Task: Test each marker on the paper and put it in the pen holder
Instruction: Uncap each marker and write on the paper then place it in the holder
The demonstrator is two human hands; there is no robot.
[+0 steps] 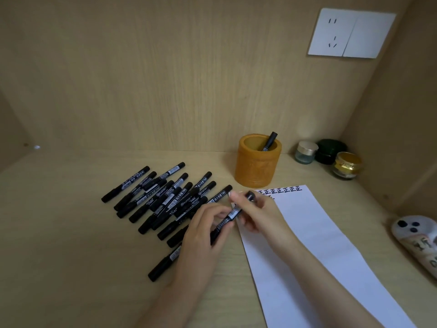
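Left hand (203,233): fingers curled, pinching the lower barrel of a marker (233,213), a slim black plastic cylinder with a white printed label. Right hand (255,211): fingertips closed round the upper, cap end of the same marker. Whether the cap is on, cannot tell. The marker lies slanted between the two sets of fingers, over the left edge of the paper (319,245), a long white strip with a row of dark characters just beyond the right fingertips.

Pile (165,200) of like markers lies left of the left fingers on the wood-grain desk (71,233). Holder (257,166), an orange, rough-textured cylinder, stands beyond the right fingers; a second marker (269,142) leans inside it.
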